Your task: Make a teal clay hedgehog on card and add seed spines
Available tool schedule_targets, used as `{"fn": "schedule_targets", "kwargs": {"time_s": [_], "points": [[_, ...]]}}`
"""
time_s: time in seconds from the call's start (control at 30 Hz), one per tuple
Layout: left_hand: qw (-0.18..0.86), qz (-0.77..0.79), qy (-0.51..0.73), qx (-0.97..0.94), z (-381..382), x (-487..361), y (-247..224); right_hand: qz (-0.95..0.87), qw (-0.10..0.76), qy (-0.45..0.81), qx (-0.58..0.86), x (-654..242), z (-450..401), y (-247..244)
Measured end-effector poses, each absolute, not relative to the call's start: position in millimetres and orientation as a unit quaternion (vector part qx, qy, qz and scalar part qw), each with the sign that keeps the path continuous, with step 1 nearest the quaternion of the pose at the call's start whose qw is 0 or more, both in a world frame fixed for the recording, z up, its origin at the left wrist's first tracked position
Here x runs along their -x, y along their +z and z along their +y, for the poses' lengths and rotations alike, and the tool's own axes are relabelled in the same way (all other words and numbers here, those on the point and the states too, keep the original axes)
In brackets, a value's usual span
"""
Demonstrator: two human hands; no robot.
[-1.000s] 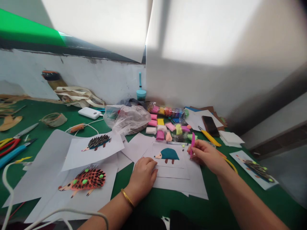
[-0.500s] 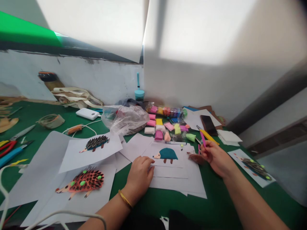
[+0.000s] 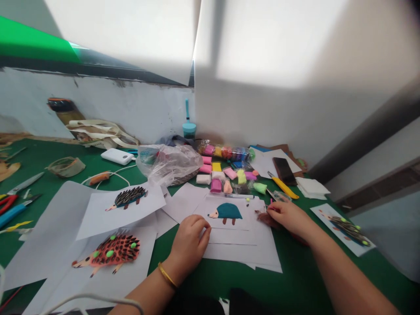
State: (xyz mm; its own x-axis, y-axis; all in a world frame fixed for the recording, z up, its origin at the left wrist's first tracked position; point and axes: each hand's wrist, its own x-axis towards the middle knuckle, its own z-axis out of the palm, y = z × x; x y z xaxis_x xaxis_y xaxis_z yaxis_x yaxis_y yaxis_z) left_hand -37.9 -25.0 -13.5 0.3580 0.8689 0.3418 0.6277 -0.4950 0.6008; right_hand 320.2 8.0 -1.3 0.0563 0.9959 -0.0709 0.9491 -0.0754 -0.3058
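Observation:
My left hand [image 3: 191,238], with a gold bangle at the wrist, rests on the white paper [image 3: 229,251] with its fingers curled. Thumb and forefinger are close together; anything between them is too small to make out. Just beyond lies a teal hedgehog [image 3: 229,211] with a pale face and brown legs. My right hand [image 3: 290,218] is closed at the paper's right side, over a brown lump in clear wrapping [image 3: 267,218]. A bit of pink shows by its fingertips, but what they grip is hidden.
Wrapped clay packets [image 3: 216,175] and a plastic bag [image 3: 170,162] lie behind the paper. Toward the right are a yellow cutter [image 3: 285,188], a phone [image 3: 285,170] and a hedgehog card [image 3: 341,228]. On the left are hedgehog pictures [image 3: 110,253], scissors [image 3: 24,183] and cables.
My right hand has come down and left to the brown lump; the pink stick that stood up from its fingers no longer shows upright. My left fingertips have drawn closer together. The view shifted slightly.

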Motion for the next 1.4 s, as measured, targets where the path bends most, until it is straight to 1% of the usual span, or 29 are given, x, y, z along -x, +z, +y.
{"fn": "schedule_targets", "kwargs": {"time_s": [0.07, 0.13, 0.23, 0.43, 0.67, 0.8, 0.9, 1.0, 1.07, 1.17, 1.23, 1.33, 1.4], "points": [[0.183, 0.461, 0.319, -0.807, -25.5, 36.4, -14.0, -0.678, 0.068, 0.185, 0.708, -323.7, 6.6, -4.0], [0.176, 0.462, 0.315, -0.810, -25.4, 35.5, -14.7, -0.672, 0.063, 0.197, 0.711, -326.4, 9.2, -4.8], [0.170, 0.459, 0.308, -0.816, -24.7, 34.8, -15.7, -0.659, 0.049, 0.162, 0.733, -327.4, 20.4, -5.9], [0.166, 0.457, 0.302, -0.820, -25.1, 35.4, -16.4, -0.714, -0.034, 0.115, 0.690, -324.4, 46.9, -9.7], [0.164, 0.452, 0.304, -0.822, -26.0, 35.7, -17.5, -0.739, -0.047, 0.115, 0.662, -323.3, 53.7, -5.0], [0.161, 0.452, 0.306, -0.822, -26.1, 35.6, -18.3, -0.730, -0.042, 0.110, 0.673, -326.5, 49.3, 5.0], [0.163, 0.455, 0.306, -0.820, -26.2, 34.9, -18.0, -0.727, -0.014, 0.119, 0.676, -312.3, 37.0, 18.3], [0.166, 0.457, 0.304, -0.819, -25.6, 34.1, -18.3, -0.742, 0.099, 0.219, 0.626, -271.3, 16.1, 26.5], [0.163, 0.460, 0.304, -0.818, -25.1, 34.2, -19.3, -0.755, 0.120, 0.261, 0.590, -235.7, 3.1, 24.9], [0.150, 0.470, 0.303, -0.816, -24.8, 35.2, -20.9, -0.759, 0.110, 0.245, 0.593, -188.9, -6.4, 14.4], [0.142, 0.478, 0.299, -0.814, -25.1, 35.9, -21.4, -0.768, 0.085, 0.220, 0.595, -168.2, -6.1, 6.4], [0.135, 0.483, 0.290, -0.815, -25.8, 36.2, -21.4, -0.767, 0.049, 0.175, 0.616, -150.7, -2.7, -1.3], [0.130, 0.481, 0.283, -0.820, -26.3, 35.7, -21.2, -0.764, 0.044, 0.168, 0.622, -144.9, -2.3, -3.4]]}}
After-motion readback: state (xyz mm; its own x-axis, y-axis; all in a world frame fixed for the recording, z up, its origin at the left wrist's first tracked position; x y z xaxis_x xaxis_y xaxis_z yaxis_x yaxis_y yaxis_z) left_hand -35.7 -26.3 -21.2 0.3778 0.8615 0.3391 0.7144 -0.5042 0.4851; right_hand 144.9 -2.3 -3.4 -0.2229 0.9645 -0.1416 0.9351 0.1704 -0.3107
